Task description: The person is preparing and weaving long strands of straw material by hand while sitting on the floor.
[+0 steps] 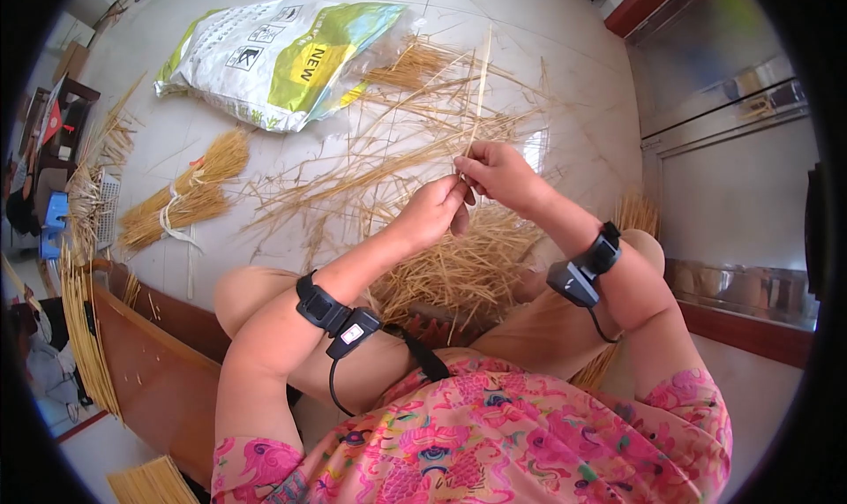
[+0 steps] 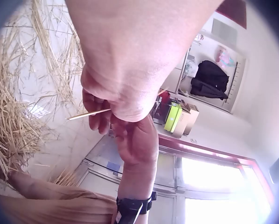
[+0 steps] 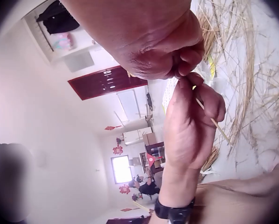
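A thin pale straw stalk [image 1: 483,76] rises from between the two hands, over the floor in front of the body. The left hand [image 1: 436,211] pinches its lower part, fingers curled. Close against it, the right hand [image 1: 505,176] pinches the same stalk with thumb and forefinger. In the left wrist view an end of the stalk [image 2: 88,115] sticks out past the fingers; in the right wrist view the stalk [image 3: 214,122] runs down beside the left palm [image 3: 186,135]. The fingers hide the part of the stalk between them.
Loose straw [image 1: 459,266] lies heaped between the legs and scattered beyond. Tied straw bundles [image 1: 190,191] lie on the left, near a white and green sack [image 1: 273,58]. A brown wooden bench [image 1: 159,354] stands at the lower left, and a metal-framed glass door [image 1: 732,169] at the right.
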Available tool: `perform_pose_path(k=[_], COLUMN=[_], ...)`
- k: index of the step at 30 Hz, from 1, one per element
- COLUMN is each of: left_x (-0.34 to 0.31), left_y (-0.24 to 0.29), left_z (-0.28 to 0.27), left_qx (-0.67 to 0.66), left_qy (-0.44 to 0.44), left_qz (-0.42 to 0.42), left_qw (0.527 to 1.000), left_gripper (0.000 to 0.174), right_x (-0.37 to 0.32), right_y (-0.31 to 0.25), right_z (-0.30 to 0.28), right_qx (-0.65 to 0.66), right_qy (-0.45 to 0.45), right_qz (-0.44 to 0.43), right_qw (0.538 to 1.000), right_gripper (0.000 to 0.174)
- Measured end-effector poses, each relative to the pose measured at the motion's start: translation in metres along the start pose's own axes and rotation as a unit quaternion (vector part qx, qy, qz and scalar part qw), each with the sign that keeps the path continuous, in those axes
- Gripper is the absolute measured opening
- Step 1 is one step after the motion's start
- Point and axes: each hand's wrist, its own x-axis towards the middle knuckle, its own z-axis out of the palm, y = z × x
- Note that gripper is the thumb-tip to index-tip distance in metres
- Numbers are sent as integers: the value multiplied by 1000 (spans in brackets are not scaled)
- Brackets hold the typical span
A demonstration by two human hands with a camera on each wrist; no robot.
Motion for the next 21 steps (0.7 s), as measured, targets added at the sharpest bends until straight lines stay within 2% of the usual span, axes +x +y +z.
perform_pose_path(k=[1,4,5,6,7,10,11,14,16,18,19,20,21], left_x=[0,6,4,6,9,12,15,24,25,23,22,21,21], left_y=[1,-11,-9,-16,-25,-33,-36,-52,-47,-43,-42,-42,-45], left_z=[-1,5,4,1,-1,-10,-15,-32,-33,-30,-28,-28,-29], left_qx=[6,136,157,189,221,215,218,269,290,321,334,346,353], left_qy=[-10,58,62,78,95,129,131,151,164,169,170,174,170], left_qz=[-5,47,23,29,35,58,61,65,51,37,35,32,27], left_qw=[1000,988,985,978,970,966,965,949,941,931,926,921,920], left_gripper=[28,30,38,38,39,38,37,35,35,36,36,36,37], right_x=[-5,-6,-14,-35,-52,-128,-157,-238,-292,-342,-364,-389,-408], right_y=[-4,-5,-9,-25,-26,-30,-27,23,109,187,233,280,306], right_z=[1,-27,-49,-71,-95,-168,-187,-223,-243,-220,-208,-187,-163], right_qx=[7,-47,-46,-90,-78,-72,-48,-190,-264,-425,-431,-413,-391], right_qy=[4,103,145,203,266,410,447,536,511,495,465,490,472], right_qz=[-10,-85,-96,-97,-120,-167,-121,-21,141,170,285,249,308], right_qw=[1000,990,984,970,953,894,885,822,806,738,719,726,728], right_gripper=[24,24,24,25,25,22,22,24,23,21,19,17,19])
